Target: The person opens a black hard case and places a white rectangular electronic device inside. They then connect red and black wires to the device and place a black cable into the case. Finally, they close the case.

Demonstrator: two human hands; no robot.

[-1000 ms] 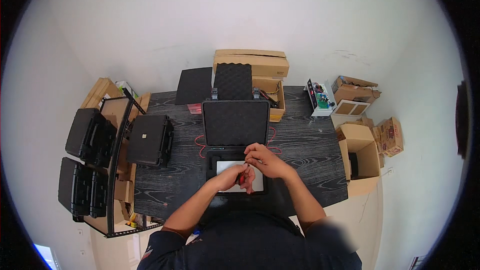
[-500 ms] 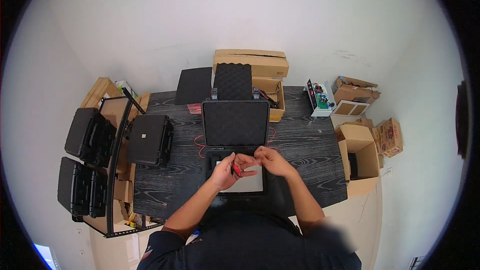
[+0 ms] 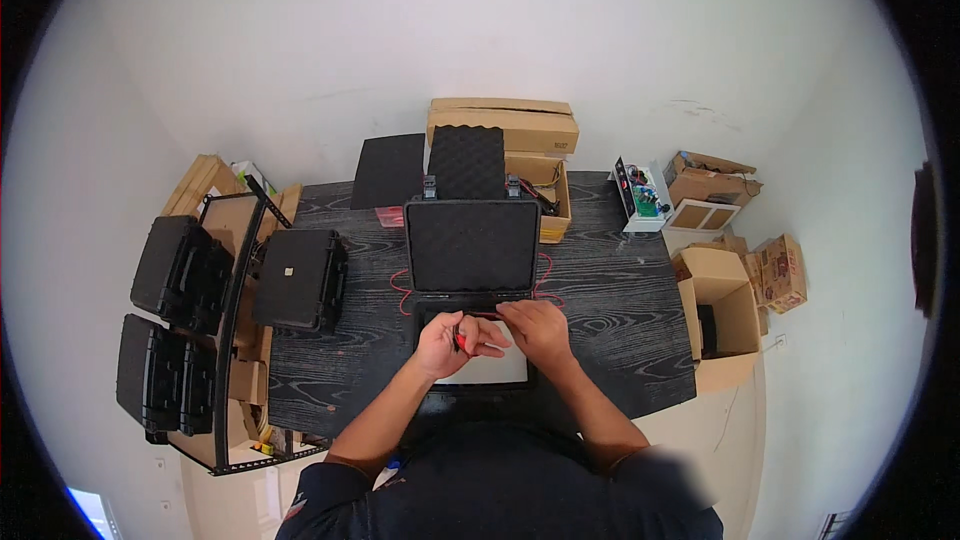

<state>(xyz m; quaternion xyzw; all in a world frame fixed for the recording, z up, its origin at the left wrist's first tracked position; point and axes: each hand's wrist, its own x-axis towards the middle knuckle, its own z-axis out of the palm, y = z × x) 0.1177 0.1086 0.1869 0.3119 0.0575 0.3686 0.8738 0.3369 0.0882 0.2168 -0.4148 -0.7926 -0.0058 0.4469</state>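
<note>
Partly curled, the left hand's (image 3: 440, 346) grip had hold of a small red-and-black hand tool (image 3: 460, 341), its outer fingers loose and reaching toward the right. Just beside it, the right hand (image 3: 540, 330) was bent at the fingers — whether its grip pinched anything could not be told, since the fingertips were partly hidden.

Both hands hung over the base of a black, foam-lined, hard-shell case (image 3: 473, 248), which stood open on the dark wood-grained worktop (image 3: 620, 280). A flat, pale rectangular panel (image 3: 488, 372) lay within that base, below the hands. Thin red cables (image 3: 549, 262) looped out at both sides of the case.

By the look of it, work was midway: the lid was up and the panel lay inside, while the tool was not yet put down — and a black egg-crate foam sheet (image 3: 466, 162) remained outside, behind the lid.
</note>
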